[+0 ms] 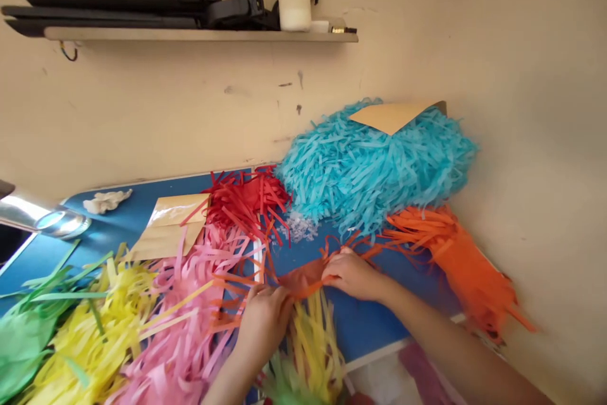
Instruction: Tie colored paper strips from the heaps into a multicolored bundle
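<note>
A fringed strip of orange tissue paper (303,275) stretches between my two hands over the blue table. At its left end my left hand (266,311) pinches the paper, fingers bent and pressed together. My right hand (349,273) grips the other end, its fingertips closed on the edge. Loose orange fringes stick out past both hands. Below the strip hangs a bundle of yellow and green fringes (315,342). Pink fringed paper (184,316) lies just left of my left hand. More orange fringed paper (467,272) rests to the right, beyond my right forearm.
A big pile of turquoise fringe (379,165) with a tan card (396,115) on top stands against the wall. Red (246,199), yellow (107,316) and green fringes (28,329) cover the left side. Near them are a tan paper packet (171,225) and a tape roll (64,224). A shelf (203,35) juts out above.
</note>
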Tool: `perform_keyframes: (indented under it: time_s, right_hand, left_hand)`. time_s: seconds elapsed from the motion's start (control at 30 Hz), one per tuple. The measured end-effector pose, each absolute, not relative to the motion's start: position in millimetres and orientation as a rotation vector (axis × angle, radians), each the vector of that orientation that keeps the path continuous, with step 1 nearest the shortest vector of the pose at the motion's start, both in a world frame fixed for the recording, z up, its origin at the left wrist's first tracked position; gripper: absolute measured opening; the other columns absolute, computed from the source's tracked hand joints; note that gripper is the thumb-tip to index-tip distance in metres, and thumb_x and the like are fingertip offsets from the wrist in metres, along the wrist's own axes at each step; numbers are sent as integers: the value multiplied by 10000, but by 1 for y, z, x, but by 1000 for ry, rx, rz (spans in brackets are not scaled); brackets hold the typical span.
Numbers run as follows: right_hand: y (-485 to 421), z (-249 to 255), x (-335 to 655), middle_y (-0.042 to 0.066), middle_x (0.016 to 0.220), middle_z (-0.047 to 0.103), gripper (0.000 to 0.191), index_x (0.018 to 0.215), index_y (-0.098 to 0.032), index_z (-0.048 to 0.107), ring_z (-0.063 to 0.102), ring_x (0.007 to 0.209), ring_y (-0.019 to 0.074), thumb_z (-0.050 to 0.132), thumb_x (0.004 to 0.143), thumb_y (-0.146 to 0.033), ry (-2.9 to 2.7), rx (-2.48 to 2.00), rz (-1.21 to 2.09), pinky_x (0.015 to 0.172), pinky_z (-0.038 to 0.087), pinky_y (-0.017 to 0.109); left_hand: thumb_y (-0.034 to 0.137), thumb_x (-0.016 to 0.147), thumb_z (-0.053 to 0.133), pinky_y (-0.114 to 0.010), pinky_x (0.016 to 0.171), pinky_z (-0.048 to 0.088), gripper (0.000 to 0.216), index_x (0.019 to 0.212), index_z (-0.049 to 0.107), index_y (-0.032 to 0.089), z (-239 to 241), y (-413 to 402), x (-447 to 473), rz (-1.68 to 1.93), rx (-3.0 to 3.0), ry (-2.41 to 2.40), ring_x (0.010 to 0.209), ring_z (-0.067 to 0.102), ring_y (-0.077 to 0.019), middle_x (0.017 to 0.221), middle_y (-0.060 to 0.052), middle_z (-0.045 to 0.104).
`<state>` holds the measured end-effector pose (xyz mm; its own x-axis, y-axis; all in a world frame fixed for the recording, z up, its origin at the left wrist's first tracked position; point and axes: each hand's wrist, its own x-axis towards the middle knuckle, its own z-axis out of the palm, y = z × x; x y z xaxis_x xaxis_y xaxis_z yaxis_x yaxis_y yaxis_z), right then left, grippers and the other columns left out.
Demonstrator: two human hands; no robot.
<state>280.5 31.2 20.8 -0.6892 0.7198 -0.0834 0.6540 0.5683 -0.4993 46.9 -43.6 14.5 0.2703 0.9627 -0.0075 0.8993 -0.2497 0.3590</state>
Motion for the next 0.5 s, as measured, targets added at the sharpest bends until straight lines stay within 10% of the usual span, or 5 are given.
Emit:
perform_keyframes:
  time_s: [0.5]
  right_hand:
    - [33,4,274,-34,821,740,82,755,-230,693,641,841,160,737,785,-168,-2350,-1269,719,821,316,327]
  left_hand:
    - [411,878,583,-354,762,420,211,829,711,251,4,-34,40,396,1938,1960,781,672,-219,786,-16,739]
